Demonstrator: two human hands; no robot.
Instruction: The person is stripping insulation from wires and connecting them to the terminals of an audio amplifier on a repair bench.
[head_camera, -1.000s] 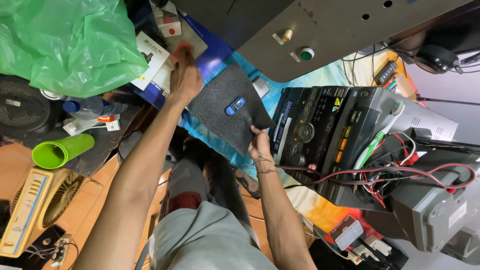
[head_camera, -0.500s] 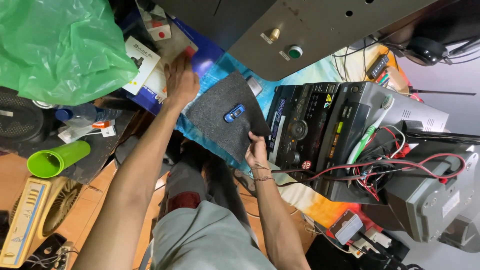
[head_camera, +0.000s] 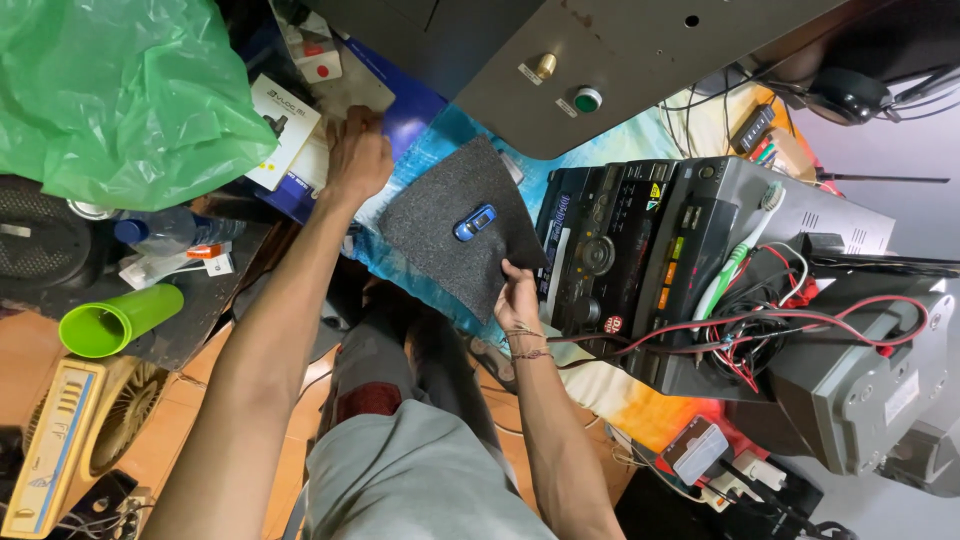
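Hands working a grey mat
The right hand (head_camera: 520, 297) is pinching the grey mat (head_camera: 455, 235); the left hand (head_camera: 357, 157), fingers curled, is touching a white box (head_camera: 282, 130) at ten o'clock.

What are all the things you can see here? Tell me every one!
grey mat: 1, dark grey, middle of the bench
toy car: 1, blue, on the grey mat
stereo: 1, black, right of the mat
toothbrush: 1, green and white, on the stereo
wires: a bundle, red and black, at the stereo's right end
plastic bag: 1, green, top left
cup: 1, bright green, lying on its side at left
fan: 1, cream, bottom left
left hand: 1, on papers and boxes above the mat
right hand: 1, gripping the mat's lower edge
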